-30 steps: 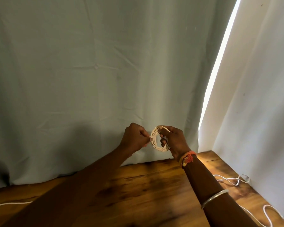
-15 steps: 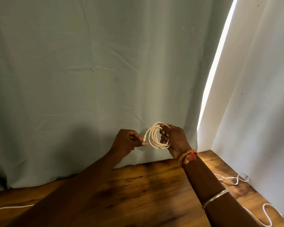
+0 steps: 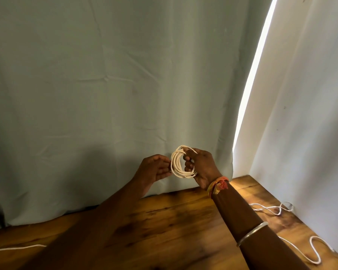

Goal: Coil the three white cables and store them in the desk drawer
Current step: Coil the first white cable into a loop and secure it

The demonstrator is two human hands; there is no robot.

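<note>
A white cable wound into a small coil (image 3: pixel 178 163) hangs in the air above the back of the wooden desk (image 3: pixel 164 223). My right hand (image 3: pixel 202 166) grips the coil's right side, fingers curled through the loops. My left hand (image 3: pixel 154 168) pinches the coil's left edge with its fingertips. A second white cable (image 3: pixel 271 208) lies loose on the desk at the right, near the wall. Another loose white cable (image 3: pixel 312 248) snakes along the desk's right front. A white cable end (image 3: pixel 14 248) lies at the left edge. No drawer is in view.
A pale green curtain (image 3: pixel 105 94) hangs right behind the desk. A white wall (image 3: pixel 310 114) closes the right side, with a bright strip of light (image 3: pixel 254 75) between curtain and wall.
Both hands have risen slightly with the coil. My left hand moved from pulling the cable end to pinching the coil's left edge, and the coil looks rounder and fuller.
</note>
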